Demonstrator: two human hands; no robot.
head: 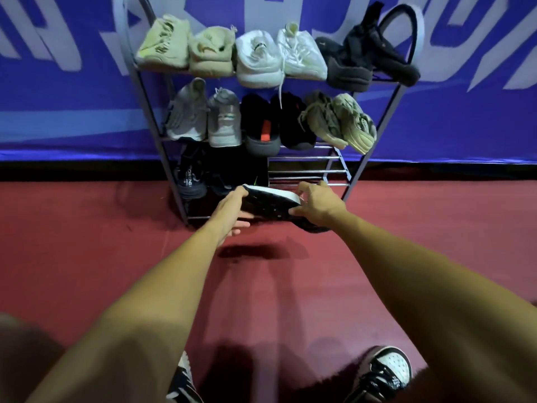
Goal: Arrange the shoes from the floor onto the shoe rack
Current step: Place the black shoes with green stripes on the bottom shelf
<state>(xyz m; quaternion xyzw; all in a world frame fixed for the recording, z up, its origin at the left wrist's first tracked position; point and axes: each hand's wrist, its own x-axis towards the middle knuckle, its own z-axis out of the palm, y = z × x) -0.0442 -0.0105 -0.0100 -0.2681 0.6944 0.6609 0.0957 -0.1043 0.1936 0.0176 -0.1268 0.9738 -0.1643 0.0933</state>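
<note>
A black shoe with a white sole [268, 203] is held between both hands just in front of the bottom shelf of the metal shoe rack [308, 171]. My left hand [229, 209] grips its left end, thumb on top. My right hand [318, 205] holds its right end. A second dark shoe [312, 226] lies on the floor under my right hand. The top shelf carries beige, white and dark shoes [258, 58]. Grey, black and tan pairs [261, 123] fill the middle shelf. Black shoes [190, 177] occupy the bottom shelf's left half.
The bottom shelf's right half shows bare bars. The rack stands against a blue banner wall [64, 97] on red floor [87, 242]. My own black-and-white sneakers [383, 373] stand at the bottom edge of the view.
</note>
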